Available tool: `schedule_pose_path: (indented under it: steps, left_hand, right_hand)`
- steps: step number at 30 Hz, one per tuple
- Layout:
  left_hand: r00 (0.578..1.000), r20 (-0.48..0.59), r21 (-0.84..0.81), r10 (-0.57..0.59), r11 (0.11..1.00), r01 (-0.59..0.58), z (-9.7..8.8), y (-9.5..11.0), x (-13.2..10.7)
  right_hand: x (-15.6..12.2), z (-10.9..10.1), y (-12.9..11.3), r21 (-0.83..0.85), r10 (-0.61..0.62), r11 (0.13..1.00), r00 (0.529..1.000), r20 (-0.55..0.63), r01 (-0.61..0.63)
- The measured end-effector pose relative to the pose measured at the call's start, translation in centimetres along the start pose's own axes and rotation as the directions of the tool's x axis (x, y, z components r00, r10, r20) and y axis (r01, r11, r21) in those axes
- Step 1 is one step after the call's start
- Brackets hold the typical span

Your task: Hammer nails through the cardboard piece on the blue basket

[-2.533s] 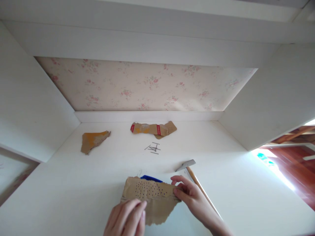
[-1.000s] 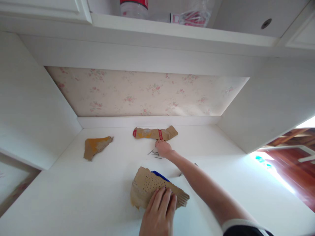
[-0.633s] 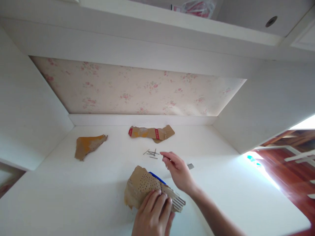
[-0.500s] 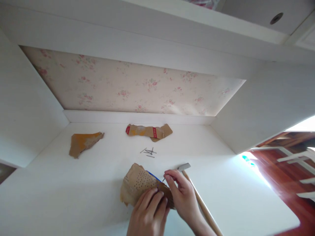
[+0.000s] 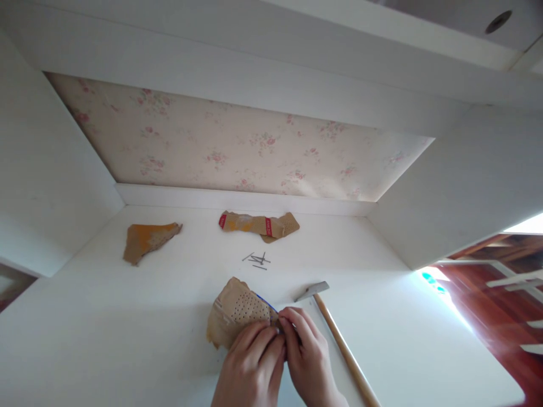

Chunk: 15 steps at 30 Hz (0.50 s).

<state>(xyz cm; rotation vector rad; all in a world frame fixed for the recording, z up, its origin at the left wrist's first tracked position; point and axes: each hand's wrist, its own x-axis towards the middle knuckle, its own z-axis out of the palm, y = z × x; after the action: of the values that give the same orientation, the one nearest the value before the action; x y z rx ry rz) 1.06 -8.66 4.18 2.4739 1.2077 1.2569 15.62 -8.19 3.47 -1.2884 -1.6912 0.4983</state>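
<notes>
A torn piece of brown cardboard [image 5: 241,308], dotted with many small holes and showing a blue strip along its upper right edge, lies under my hands. My left hand [image 5: 253,362] is closed on its lower part, fingers curled and pressed together. Against the left fingertips, my right hand [image 5: 309,350] pinches at the cardboard's right side. The thin nail that showed in its fingers a moment ago is now mostly hidden. Just right of this hand rests a hammer [image 5: 341,342] with a wooden handle and metal head. Several loose nails [image 5: 257,260] lie beyond the cardboard.
Another torn cardboard scrap [image 5: 148,242] lies at the left. A cardboard strip with red tape bands [image 5: 259,225] sits near the back ledge. White side panels flank the white tabletop [image 5: 127,333], with floral wallpaper [image 5: 237,150] behind. The table's edge is at the right, above a reddish floor.
My right hand has moved down and left with the nail until its fingertips meet the left hand. The hammer's head is now more exposed. The view has shifted slightly.
</notes>
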Motion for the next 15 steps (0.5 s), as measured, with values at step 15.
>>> schedule_pose_path:
  steps: [15]
  left_hand:
    - [0.956, 0.091, -0.296, -0.278, 0.909, 0.293, 0.4, -1.4, 2.3]
  right_hand:
    - [-0.9, 0.4, 1.0, -0.063, 0.128, 0.989, 0.99, -0.054, -0.131]
